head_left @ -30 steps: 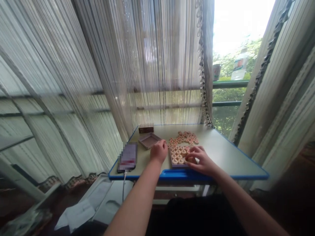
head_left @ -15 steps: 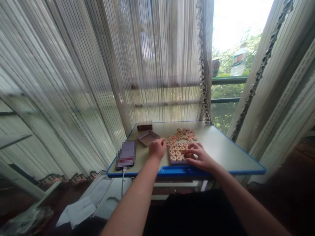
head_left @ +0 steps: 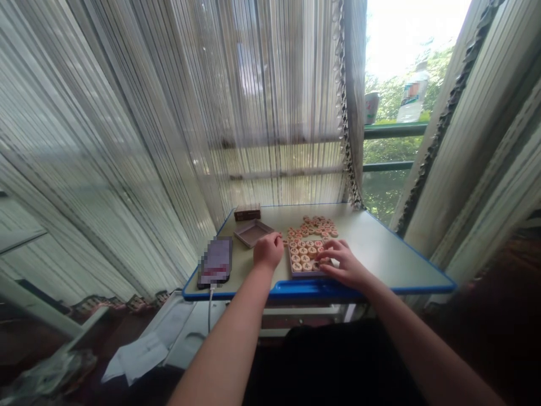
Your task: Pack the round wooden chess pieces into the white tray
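A shallow tray [head_left: 252, 230] lies aside, probably for room; my left hand [head_left: 269, 251] is curled, contents untellable remotely; round pieces [head_left: 305, 259] fill a box [head_left: 306, 274], centred presumably for reach; my right hand [head_left: 344, 265] arches above, any pinch hidden.

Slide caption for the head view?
Right hand over an open box of xiangqi pieces, left hand beside it, loose pieces beyond, on a blue-edged table.

Box [head_left: 307, 275]: shallow, open-topped | round pieces [head_left: 305, 259]: pale, marked, rowed inside | loose pieces [head_left: 320, 228]: clustered just beyond
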The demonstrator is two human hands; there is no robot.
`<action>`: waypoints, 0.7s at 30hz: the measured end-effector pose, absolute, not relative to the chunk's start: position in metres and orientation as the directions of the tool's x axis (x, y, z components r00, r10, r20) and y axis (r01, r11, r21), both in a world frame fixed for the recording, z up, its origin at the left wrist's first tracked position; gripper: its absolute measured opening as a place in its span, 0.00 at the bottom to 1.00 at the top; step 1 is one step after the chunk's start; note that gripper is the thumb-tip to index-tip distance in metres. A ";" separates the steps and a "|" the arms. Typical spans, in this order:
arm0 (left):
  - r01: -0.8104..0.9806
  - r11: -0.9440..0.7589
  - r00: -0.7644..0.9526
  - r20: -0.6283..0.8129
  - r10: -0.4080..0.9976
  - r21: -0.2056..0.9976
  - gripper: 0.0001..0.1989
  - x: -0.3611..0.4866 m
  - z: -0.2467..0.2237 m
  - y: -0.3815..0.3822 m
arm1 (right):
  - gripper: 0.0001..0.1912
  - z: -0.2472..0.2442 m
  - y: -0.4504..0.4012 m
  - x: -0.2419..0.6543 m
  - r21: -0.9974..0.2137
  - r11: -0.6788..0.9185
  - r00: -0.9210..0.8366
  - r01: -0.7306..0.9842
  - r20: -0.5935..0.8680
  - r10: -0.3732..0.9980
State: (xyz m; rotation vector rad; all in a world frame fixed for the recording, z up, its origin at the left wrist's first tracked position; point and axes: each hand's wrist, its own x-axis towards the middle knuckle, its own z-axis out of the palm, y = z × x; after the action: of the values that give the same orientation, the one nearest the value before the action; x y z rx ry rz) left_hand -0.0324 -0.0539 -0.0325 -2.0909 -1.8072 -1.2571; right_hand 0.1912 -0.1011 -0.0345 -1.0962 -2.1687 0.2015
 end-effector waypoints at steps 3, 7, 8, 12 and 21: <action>0.866 -0.277 -0.055 0.629 0.775 0.417 0.13 -0.032 -0.032 -0.055 | 0.10 -0.035 -0.101 0.191 -0.420 0.633 -0.418 0.650 0.499 0.759; 0.874 -0.268 -0.047 0.619 0.784 0.406 0.12 -0.032 -0.030 -0.056 | 0.10 -0.036 -0.100 0.191 -0.424 0.630 -0.412 0.651 0.499 0.762; 0.876 -0.266 -0.043 0.615 0.787 0.402 0.12 -0.032 -0.030 -0.056 | 0.11 -0.036 -0.100 0.192 -0.425 0.630 -0.411 0.650 0.500 0.762; 0.879 -0.255 -0.041 0.596 0.802 0.403 0.12 -0.032 -0.029 -0.057 | 0.12 -0.036 -0.099 0.192 -0.433 0.632 -0.409 0.643 0.504 0.761; 0.818 -0.310 -0.011 0.552 0.834 0.484 0.12 -0.027 -0.024 -0.048 | 0.11 -0.033 -0.100 0.194 -0.494 0.630 -0.327 0.600 0.567 0.756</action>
State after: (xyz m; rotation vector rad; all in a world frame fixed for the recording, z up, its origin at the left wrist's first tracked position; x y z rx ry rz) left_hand -0.0266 -0.0485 -0.0240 -2.2224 -1.8564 -1.2660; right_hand 0.1938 -0.1003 -0.0329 -1.0598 -2.0448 0.2470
